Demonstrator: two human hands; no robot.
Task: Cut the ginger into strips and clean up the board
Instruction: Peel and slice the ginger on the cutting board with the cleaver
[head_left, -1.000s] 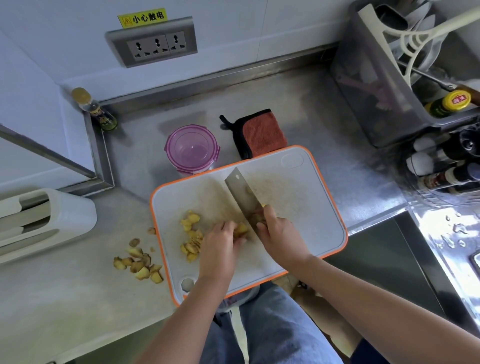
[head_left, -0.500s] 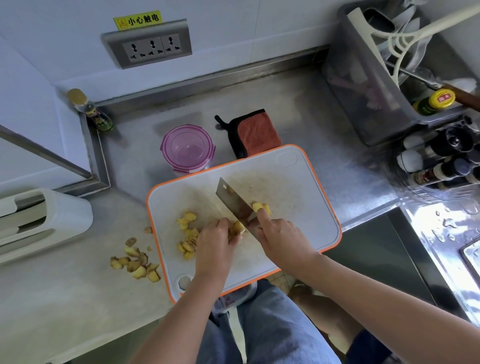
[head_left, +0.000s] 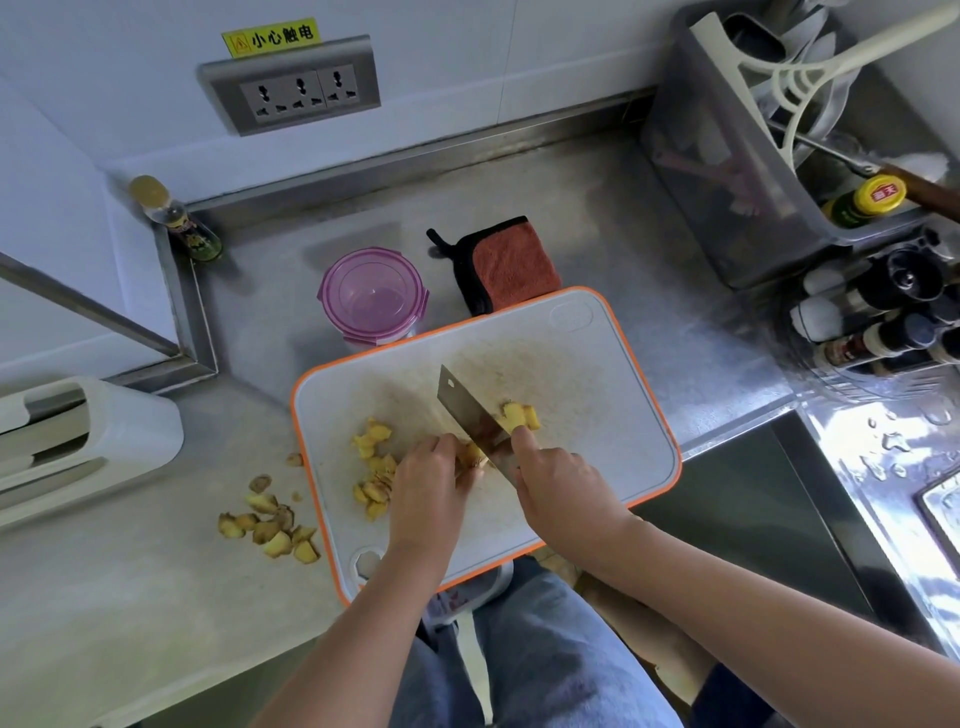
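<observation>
Curled fingers (head_left: 445, 450) of the left hand (head_left: 428, 488) press down on a ginger chunk (head_left: 471, 457) near the middle of a white, orange-rimmed cutting board (head_left: 613, 426). The right hand (head_left: 563, 491) is wrapped around the handle of a cleaver (head_left: 465, 408), its index finger laid along the blade's back, with the blade touching the chunk. Two cut ginger pieces (head_left: 519, 415) lie just right of the blade. A loose pile (head_left: 374, 467) of ginger sits left of the hands, and ginger trimmings (head_left: 270, 527) lie on the counter (head_left: 130, 597) beside the board.

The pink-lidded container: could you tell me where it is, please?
In the head view, the pink-lidded container stands left of centre, just behind the cutting board, to the left of the orange cloth.
</observation>
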